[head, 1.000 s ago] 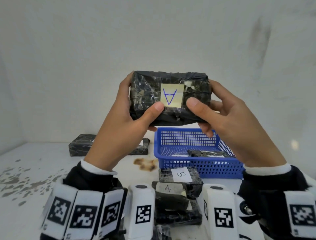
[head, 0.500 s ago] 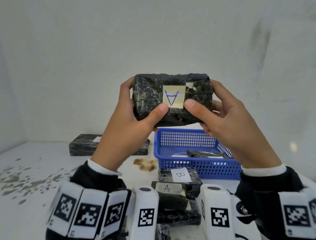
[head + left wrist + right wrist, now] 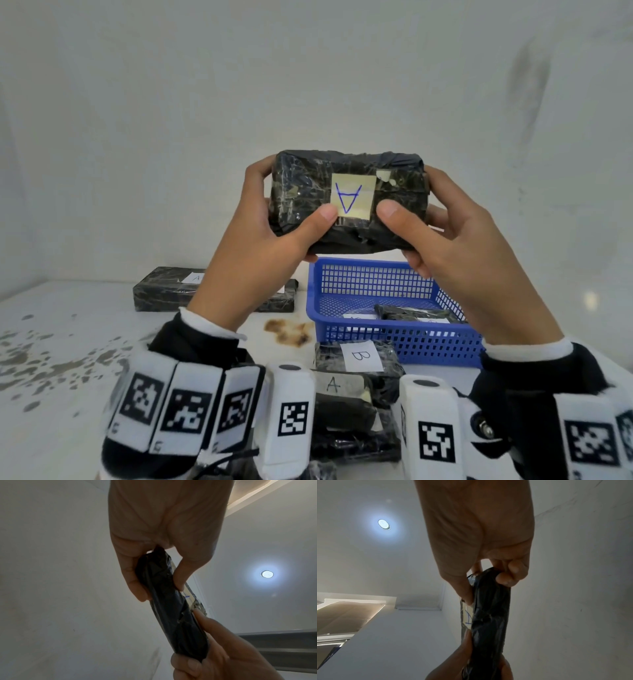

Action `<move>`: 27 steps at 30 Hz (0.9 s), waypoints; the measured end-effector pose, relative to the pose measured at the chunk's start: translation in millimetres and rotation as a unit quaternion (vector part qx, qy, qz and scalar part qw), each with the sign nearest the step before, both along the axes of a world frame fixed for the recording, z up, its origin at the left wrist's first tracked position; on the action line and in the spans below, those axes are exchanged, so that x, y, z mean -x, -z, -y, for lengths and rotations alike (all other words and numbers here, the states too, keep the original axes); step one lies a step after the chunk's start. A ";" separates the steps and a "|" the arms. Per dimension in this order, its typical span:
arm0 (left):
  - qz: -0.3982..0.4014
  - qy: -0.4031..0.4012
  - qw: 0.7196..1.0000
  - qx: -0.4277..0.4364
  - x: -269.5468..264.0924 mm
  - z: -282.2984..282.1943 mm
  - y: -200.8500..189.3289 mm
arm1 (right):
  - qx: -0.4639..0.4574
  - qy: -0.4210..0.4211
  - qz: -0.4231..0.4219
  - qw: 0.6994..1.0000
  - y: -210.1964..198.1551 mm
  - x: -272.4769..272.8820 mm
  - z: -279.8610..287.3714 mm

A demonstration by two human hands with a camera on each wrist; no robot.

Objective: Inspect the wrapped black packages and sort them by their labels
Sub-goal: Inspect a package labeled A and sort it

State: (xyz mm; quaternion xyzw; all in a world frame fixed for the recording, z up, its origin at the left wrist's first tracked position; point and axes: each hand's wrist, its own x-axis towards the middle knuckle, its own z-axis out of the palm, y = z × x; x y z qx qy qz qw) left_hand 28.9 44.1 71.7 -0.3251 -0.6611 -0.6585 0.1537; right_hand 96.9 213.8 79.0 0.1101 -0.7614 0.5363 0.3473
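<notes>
A black wrapped package (image 3: 349, 202) is held up in the air, its face toward me. Its yellowish label (image 3: 352, 199) carries a blue A, upside down. My left hand (image 3: 267, 222) grips its left end, thumb on the front beside the label, fingers behind. My right hand (image 3: 442, 233) grips the right end the same way. In the left wrist view the package (image 3: 171, 608) shows edge-on between my left hand (image 3: 154, 566) and my right hand (image 3: 214, 655). The right wrist view shows the package (image 3: 489, 615) pinched by my right hand (image 3: 484, 577).
A blue basket (image 3: 445, 342) stands on the white table (image 3: 68, 342) below the package, with labelled packages (image 3: 411, 313) inside. A long package marked A (image 3: 164, 291) lies at the back left. Nearer me lie a B package (image 3: 359, 356) and an A package (image 3: 339, 387). A brown stain (image 3: 289, 330) marks the table.
The package has dropped slightly and turned level, and both hands have shifted with it. Both thumbs stay on the front by the label.
</notes>
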 end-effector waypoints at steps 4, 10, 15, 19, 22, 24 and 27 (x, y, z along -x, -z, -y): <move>0.003 0.001 1.000 -0.014 2.9 -2.2 -0.8 | -0.001 -0.010 -0.010 1.000 -0.1 -1.2 -0.1; 0.001 -0.001 1.000 -0.016 4.3 -6.0 -0.2 | 0.004 -0.002 -0.016 1.000 2.1 3.5 -2.1; 0.003 0.001 1.000 -0.009 1.8 -5.0 -1.4 | 0.007 -0.006 -0.010 1.000 0.8 1.9 -1.8; 0.009 0.007 1.000 -0.001 0.5 -0.9 -3.6 | 0.015 -0.005 -0.013 1.000 0.0 1.9 -0.3; 0.014 0.018 1.000 -0.002 -1.2 1.9 -3.9 | 0.016 -0.006 -0.015 1.000 -0.5 0.2 0.6; 0.009 0.020 1.000 0.004 -2.1 2.3 -2.8 | 0.012 -0.007 -0.010 1.000 -1.7 -1.8 0.1; -0.003 0.019 1.000 0.002 -4.4 2.4 -1.7 | 0.013 -0.006 -0.009 1.000 -2.8 -3.2 0.2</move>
